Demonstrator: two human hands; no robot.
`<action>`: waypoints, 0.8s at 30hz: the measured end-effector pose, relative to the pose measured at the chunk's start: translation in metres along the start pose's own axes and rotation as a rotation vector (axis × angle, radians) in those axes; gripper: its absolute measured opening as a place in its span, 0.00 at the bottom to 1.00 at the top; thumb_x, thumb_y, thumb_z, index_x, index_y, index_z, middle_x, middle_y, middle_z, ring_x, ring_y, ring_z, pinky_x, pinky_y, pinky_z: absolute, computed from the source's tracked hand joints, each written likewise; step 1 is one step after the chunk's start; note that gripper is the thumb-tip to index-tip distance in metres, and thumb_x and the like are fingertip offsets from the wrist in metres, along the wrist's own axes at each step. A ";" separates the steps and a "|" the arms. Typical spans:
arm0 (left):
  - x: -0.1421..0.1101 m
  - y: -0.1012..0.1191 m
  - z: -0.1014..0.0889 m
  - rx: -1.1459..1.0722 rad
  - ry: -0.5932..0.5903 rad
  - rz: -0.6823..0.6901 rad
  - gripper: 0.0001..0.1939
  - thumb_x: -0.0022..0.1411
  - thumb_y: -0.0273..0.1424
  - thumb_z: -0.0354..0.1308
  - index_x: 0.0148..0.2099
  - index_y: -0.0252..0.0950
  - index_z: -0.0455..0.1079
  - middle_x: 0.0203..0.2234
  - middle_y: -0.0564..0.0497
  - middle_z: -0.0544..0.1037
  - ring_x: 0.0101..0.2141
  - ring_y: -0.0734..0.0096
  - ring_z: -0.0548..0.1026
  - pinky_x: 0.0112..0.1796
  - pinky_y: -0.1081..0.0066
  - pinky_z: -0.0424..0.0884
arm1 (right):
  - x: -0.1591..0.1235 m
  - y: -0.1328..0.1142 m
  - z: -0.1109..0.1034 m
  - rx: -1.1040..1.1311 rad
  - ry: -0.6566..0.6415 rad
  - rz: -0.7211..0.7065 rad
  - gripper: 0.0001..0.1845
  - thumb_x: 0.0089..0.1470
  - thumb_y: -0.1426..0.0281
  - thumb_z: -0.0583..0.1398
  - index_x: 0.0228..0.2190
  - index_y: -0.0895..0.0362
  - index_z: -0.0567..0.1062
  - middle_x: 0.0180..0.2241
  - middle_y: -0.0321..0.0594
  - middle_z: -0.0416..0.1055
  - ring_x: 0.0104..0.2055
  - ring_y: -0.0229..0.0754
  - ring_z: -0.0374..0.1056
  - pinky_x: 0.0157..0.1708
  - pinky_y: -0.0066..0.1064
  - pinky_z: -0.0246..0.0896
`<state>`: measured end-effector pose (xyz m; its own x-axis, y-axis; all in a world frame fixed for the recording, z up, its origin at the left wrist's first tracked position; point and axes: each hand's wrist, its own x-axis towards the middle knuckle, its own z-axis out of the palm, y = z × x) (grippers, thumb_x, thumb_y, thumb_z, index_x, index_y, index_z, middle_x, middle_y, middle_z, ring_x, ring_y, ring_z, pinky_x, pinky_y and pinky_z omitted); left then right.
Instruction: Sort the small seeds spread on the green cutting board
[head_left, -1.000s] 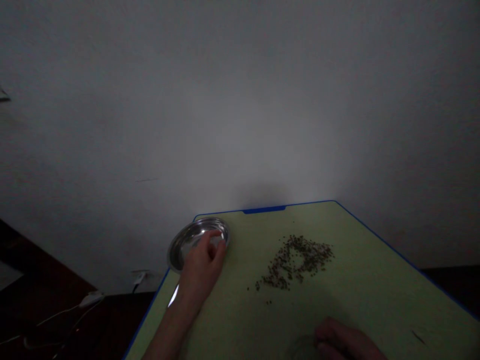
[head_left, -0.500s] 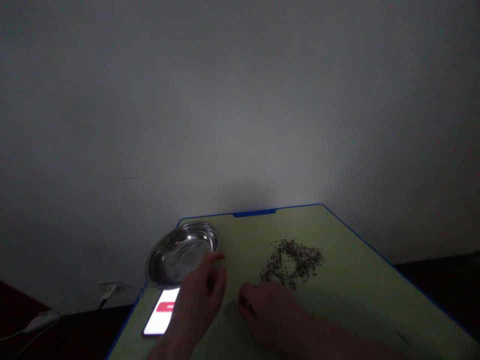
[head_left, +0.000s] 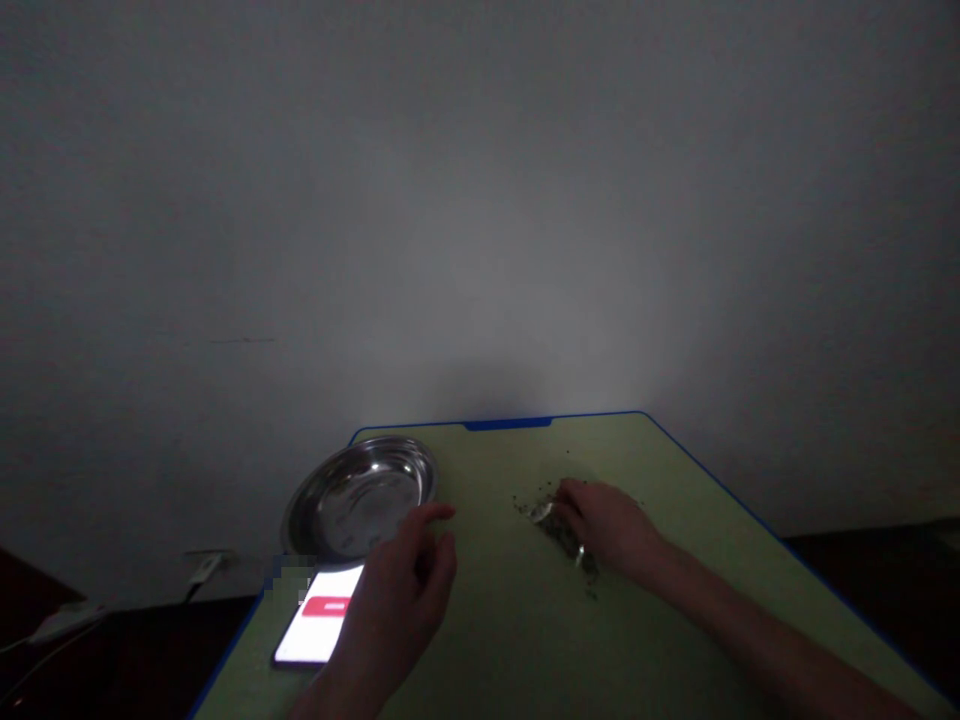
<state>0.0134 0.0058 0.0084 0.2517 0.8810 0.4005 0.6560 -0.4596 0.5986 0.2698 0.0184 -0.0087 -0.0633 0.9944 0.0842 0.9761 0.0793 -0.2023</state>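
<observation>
My right hand (head_left: 611, 520) is closed on a clear, shiny object (head_left: 545, 514) held low over the table, on the pile of small dark grains (head_left: 559, 530). It looks see-through, but its exact kind cannot be made out. Hand and object cover much of the pile; a few loose grains show around them. My left hand (head_left: 409, 575) hovers beside the metal bowl (head_left: 300, 515), index finger and thumb apart, with nothing visible in it. The wide steel bowl looks shiny inside.
A phone (head_left: 315, 625) with a lit white screen and red bar lies below the bowl, partly behind my left wrist. The pale green table (head_left: 487, 650) has a blue edge and stands against a grey wall (head_left: 480, 250). A plug and cables (head_left: 206, 570) are at the lower left.
My right hand has moved right and away from me with the clear object, from beside my left hand onto the grains. My left hand stays nearly where it was.
</observation>
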 end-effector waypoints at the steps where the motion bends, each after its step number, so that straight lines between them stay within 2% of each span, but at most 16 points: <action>1: 0.000 0.000 0.001 -0.001 -0.005 -0.001 0.15 0.61 0.36 0.46 0.44 0.35 0.66 0.13 0.60 0.63 0.14 0.74 0.62 0.18 0.75 0.54 | 0.002 0.006 -0.001 -0.004 0.007 0.016 0.13 0.59 0.67 0.52 0.36 0.58 0.75 0.32 0.48 0.77 0.34 0.47 0.71 0.30 0.32 0.55; 5: -0.003 -0.002 0.003 -0.015 -0.035 0.002 0.15 0.62 0.37 0.45 0.45 0.34 0.66 0.13 0.59 0.63 0.15 0.74 0.62 0.18 0.75 0.55 | 0.012 0.028 -0.008 0.012 0.034 0.064 0.12 0.59 0.67 0.53 0.36 0.58 0.74 0.32 0.47 0.76 0.34 0.46 0.71 0.30 0.31 0.55; 10: -0.004 -0.004 0.005 -0.016 -0.051 0.029 0.14 0.62 0.36 0.46 0.44 0.35 0.66 0.14 0.59 0.64 0.16 0.75 0.62 0.19 0.76 0.54 | 0.040 0.059 -0.032 0.074 0.073 0.083 0.13 0.61 0.66 0.51 0.36 0.57 0.74 0.33 0.43 0.76 0.34 0.40 0.70 0.33 0.29 0.58; 13: -0.004 -0.005 0.005 -0.019 -0.071 0.025 0.14 0.62 0.36 0.46 0.44 0.35 0.66 0.14 0.59 0.64 0.16 0.75 0.62 0.19 0.76 0.54 | 0.066 0.083 -0.040 0.066 0.078 0.154 0.13 0.62 0.65 0.52 0.39 0.59 0.73 0.37 0.43 0.74 0.37 0.41 0.69 0.38 0.35 0.62; 15: -0.004 -0.006 0.006 -0.027 -0.092 0.023 0.15 0.62 0.37 0.46 0.45 0.35 0.67 0.14 0.58 0.64 0.16 0.75 0.63 0.19 0.75 0.55 | 0.081 0.098 -0.037 0.067 0.033 0.194 0.14 0.60 0.63 0.56 0.43 0.58 0.72 0.42 0.42 0.72 0.39 0.42 0.69 0.40 0.39 0.66; 18: -0.004 -0.007 0.008 -0.028 -0.094 0.040 0.15 0.62 0.37 0.46 0.45 0.35 0.68 0.14 0.58 0.65 0.16 0.75 0.63 0.19 0.75 0.55 | 0.097 0.110 -0.024 0.079 -0.038 0.211 0.16 0.59 0.64 0.58 0.47 0.58 0.70 0.47 0.43 0.69 0.43 0.44 0.69 0.41 0.41 0.67; 21: -0.004 -0.006 0.008 -0.035 -0.106 0.035 0.15 0.62 0.37 0.47 0.45 0.36 0.69 0.13 0.57 0.66 0.15 0.75 0.63 0.19 0.75 0.54 | 0.108 0.106 -0.011 0.091 -0.078 0.177 0.16 0.59 0.64 0.58 0.48 0.58 0.70 0.48 0.43 0.69 0.44 0.45 0.69 0.41 0.42 0.67; 24: -0.005 -0.002 0.006 -0.035 -0.100 0.000 0.15 0.63 0.38 0.47 0.44 0.36 0.69 0.14 0.57 0.65 0.16 0.75 0.62 0.19 0.75 0.54 | 0.120 0.090 -0.003 0.111 -0.102 0.107 0.17 0.59 0.64 0.58 0.48 0.58 0.70 0.48 0.43 0.68 0.44 0.45 0.69 0.42 0.42 0.67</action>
<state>0.0147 0.0028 0.0011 0.3222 0.8871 0.3305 0.6311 -0.4615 0.6235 0.3509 0.1447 -0.0144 0.0134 0.9990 -0.0419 0.9497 -0.0258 -0.3119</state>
